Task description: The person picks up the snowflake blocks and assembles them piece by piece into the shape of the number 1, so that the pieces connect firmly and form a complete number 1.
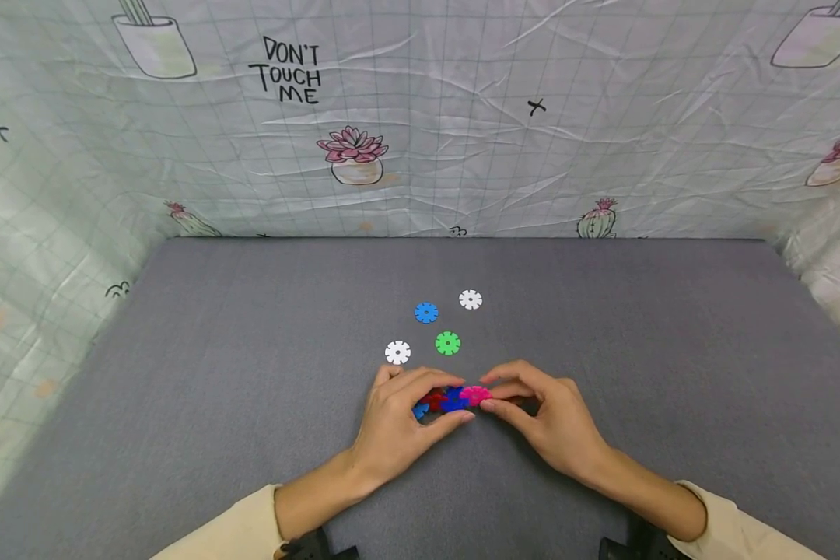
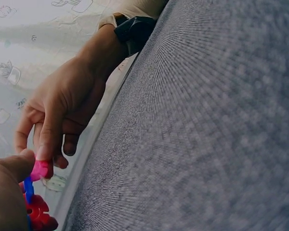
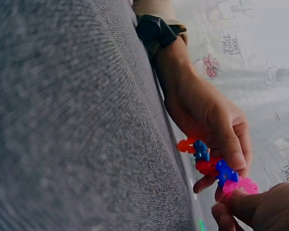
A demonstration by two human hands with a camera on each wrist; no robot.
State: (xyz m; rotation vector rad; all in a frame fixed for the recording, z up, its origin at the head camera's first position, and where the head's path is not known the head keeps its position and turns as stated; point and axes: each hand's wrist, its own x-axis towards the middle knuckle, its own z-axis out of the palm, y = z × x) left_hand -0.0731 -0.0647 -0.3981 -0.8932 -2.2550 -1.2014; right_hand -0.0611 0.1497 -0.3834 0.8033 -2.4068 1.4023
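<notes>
A short chain of notched plastic discs is held between my hands above the near middle of the table. In the right wrist view it runs from an orange disc through a teal-blue disc, a red disc and a dark blue disc to a pink disc at the end. My left hand grips the chain's blue and red part, its thumb along the near side. With thumb and fingertips, my right hand pinches the pink disc's right edge. The fingers partly cover the chain in the head view.
Loose discs lie flat beyond my hands: a white disc, a green disc, a blue disc and a second white disc. A printed cloth hangs behind the grey tabletop.
</notes>
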